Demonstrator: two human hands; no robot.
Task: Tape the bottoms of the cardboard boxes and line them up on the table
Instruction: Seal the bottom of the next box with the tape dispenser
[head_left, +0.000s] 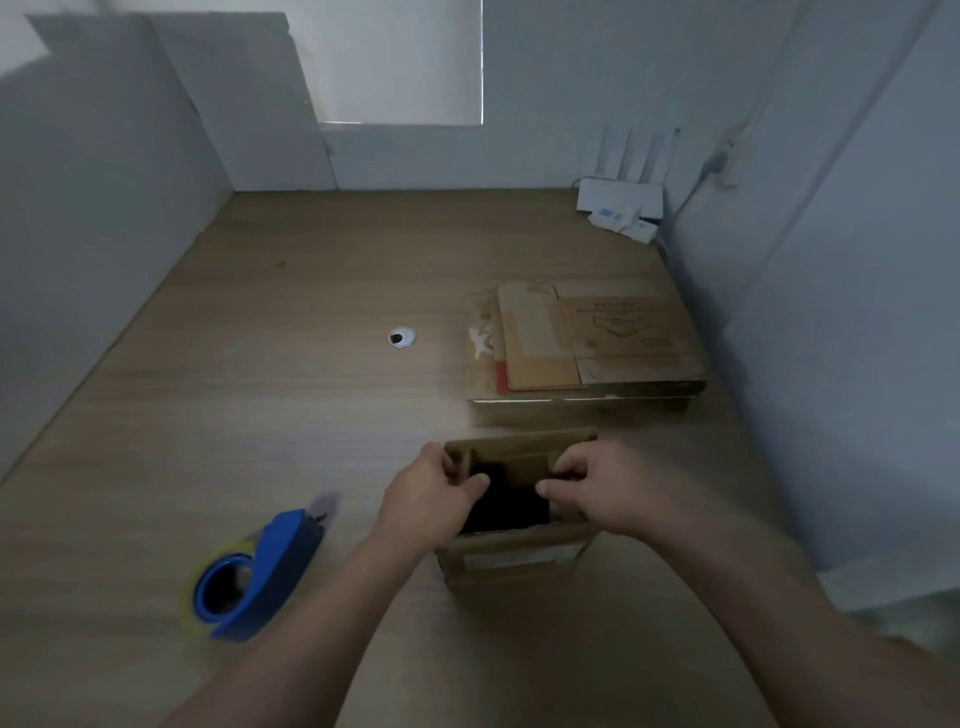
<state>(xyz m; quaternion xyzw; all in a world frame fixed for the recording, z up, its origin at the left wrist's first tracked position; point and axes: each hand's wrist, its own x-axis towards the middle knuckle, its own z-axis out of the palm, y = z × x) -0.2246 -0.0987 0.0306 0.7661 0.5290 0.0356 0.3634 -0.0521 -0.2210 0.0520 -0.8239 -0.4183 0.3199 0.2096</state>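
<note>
Wood-grain table (249, 374), pale walls on three sides, dim light. At far left on it lies the blue dispenser (260, 571), tape roll loaded, no hand on it, well apart from the box.

At centre, left hand (434, 493) has its fingers curled round the left flap of the box (509, 558). The box stands on the table close to the person, open end up. Its inside reads only as dark, and empty or not cannot be told in this light. Opposite, right hand (587, 488) pinches the right flap.

Judged step: folding the bottom flaps in, ahead of taping, which is not yet done. The next move likely calls for one hand to press the flaps flat and together while the other fetches the dispenser.

Behind, to the right: stack of flat boxes (587, 343), not yet formed. In the far right corner sits a white router (621, 200).
</note>
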